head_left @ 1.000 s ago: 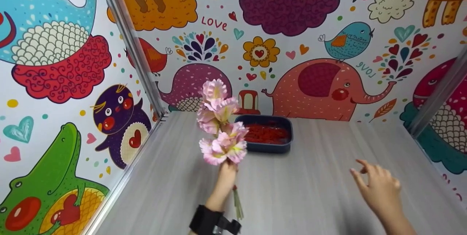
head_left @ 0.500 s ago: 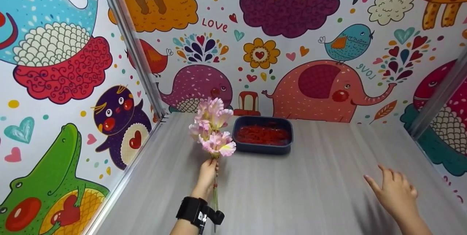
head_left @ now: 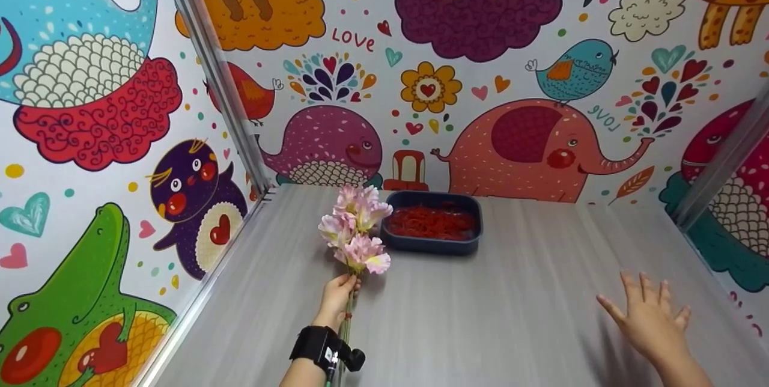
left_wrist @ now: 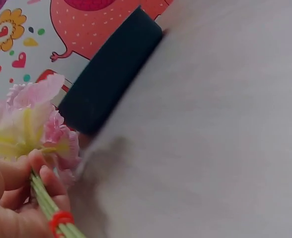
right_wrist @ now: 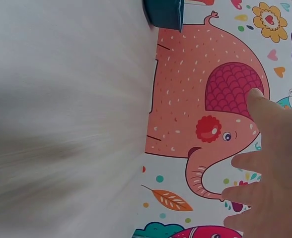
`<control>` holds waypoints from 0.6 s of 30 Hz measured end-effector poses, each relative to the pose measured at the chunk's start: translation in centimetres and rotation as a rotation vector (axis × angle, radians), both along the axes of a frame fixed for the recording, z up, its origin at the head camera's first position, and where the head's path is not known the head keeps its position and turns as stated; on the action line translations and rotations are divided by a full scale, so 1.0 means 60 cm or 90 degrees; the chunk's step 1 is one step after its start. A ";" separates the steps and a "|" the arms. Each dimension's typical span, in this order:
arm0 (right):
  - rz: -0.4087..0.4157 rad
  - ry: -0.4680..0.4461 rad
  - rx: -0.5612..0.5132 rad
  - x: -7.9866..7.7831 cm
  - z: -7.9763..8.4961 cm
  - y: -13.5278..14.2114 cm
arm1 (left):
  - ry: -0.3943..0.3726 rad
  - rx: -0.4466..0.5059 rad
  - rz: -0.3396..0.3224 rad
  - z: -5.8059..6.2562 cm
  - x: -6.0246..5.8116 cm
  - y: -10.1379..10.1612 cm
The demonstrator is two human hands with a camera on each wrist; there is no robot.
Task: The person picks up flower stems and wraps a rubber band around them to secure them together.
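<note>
My left hand (head_left: 337,300) pinches the green stems of a bunch of pink artificial flowers (head_left: 358,231) just below the blooms. In the left wrist view a red band (left_wrist: 61,221) circles the stems (left_wrist: 45,201) below my fingers. The blooms stand just left of a dark blue tray (head_left: 432,246) holding a heap of red shreds (head_left: 429,223). Over the right side of the table my right hand (head_left: 652,318) is spread with nothing in it. Its fingers also show in the right wrist view against the wall.
A grey wood-grain table (head_left: 498,321) lies under the hands. Walls with printed cartoon animals (head_left: 516,149) rise at the back and sides, joined by metal corner posts (head_left: 213,68). A black strap with a small camera (head_left: 318,348) sits on my left wrist.
The flowers have come down and slightly left, beside the tray, with my left hand still gripping them. My right hand has shifted right and spread its fingers wider.
</note>
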State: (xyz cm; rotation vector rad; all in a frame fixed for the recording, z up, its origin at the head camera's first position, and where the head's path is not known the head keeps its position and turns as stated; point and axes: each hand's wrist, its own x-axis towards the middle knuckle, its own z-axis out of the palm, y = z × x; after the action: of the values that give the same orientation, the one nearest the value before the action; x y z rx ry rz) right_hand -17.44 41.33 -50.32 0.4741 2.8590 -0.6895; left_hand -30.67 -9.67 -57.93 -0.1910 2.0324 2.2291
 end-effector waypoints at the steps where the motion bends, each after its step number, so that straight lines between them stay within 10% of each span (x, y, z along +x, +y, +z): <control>1: 0.001 -0.003 -0.001 0.000 0.000 -0.001 | -0.005 0.007 0.005 -0.002 0.000 0.000; 18: 0.009 -0.006 0.015 0.006 -0.001 -0.005 | -0.085 0.012 0.035 -0.021 -0.006 -0.007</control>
State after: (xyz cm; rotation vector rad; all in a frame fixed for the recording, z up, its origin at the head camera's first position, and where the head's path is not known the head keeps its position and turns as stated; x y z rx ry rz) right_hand -17.09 41.06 -50.38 0.4581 2.8617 -0.6501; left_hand -31.02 -10.08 -59.20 -0.3874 1.9583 2.2018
